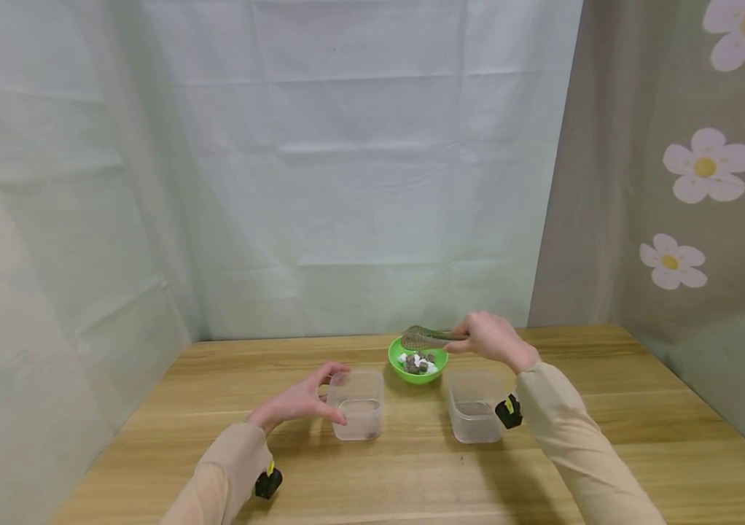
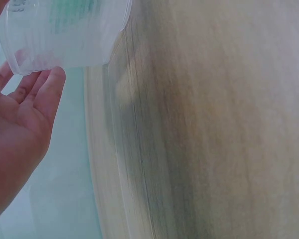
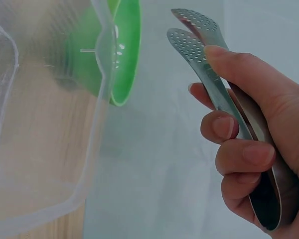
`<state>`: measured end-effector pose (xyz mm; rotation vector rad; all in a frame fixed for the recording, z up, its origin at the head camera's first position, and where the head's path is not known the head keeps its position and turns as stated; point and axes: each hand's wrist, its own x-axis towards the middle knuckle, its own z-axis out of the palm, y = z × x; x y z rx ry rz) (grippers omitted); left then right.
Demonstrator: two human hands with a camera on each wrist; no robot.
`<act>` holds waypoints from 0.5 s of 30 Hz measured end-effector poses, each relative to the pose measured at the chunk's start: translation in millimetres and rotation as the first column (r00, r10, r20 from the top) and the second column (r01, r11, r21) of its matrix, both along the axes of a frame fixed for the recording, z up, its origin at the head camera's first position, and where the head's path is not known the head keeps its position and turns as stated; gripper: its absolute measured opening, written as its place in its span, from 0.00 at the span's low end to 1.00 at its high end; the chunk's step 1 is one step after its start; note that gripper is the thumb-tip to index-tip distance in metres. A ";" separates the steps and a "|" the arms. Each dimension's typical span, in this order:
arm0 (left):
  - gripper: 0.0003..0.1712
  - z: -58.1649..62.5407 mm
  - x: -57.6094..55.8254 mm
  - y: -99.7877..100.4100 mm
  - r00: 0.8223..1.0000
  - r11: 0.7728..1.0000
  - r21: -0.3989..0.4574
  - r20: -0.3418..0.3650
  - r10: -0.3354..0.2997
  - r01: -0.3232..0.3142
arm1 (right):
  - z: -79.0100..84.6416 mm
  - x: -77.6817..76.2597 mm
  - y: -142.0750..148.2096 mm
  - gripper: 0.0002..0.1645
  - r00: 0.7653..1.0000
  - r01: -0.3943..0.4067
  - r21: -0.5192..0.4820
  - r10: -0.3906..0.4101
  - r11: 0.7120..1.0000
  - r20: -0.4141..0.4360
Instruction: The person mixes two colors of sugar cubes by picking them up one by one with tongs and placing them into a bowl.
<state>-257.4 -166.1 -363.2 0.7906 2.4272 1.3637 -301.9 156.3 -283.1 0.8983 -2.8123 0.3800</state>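
My right hand (image 1: 492, 339) grips a pair of metal tongs (image 3: 239, 109) with perforated heads, fingers wrapped around the arms. In the head view the tong heads hover over a green bowl (image 1: 394, 364) that holds small white and brown pieces (image 1: 417, 363). The tong tips stand slightly apart in the right wrist view, with nothing visible between them. My left hand (image 1: 300, 401) holds a clear plastic container (image 1: 357, 423) at its left side, thumb toward the front and fingers behind. The fingertips touch that container's wall (image 2: 65, 40) in the left wrist view.
A second clear plastic container (image 1: 475, 430) stands to the right, under my right forearm and in front of the bowl. Everything rests on a wooden table (image 1: 412, 488). Pale curtains (image 1: 359, 182) hang behind and on both sides.
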 end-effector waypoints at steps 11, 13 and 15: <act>0.41 0.7 0.7 0.5 1.000 1.000 -0.028 -0.008 0.010 -0.011 | 19.2 9.7 -9.3 0.22 1.000 0.001 0.034 -0.001 0.999 -0.008; 0.41 0.6 0.6 0.5 1.000 0.999 -0.032 -0.011 0.010 -0.010 | 22.8 12.2 -12.6 0.23 1.000 -0.021 0.047 0.022 0.999 -0.015; 0.41 0.4 0.5 0.5 1.000 0.999 -0.036 -0.012 0.012 -0.012 | 26.3 14.8 -16.2 0.25 0.999 -0.041 0.060 0.042 0.997 -0.019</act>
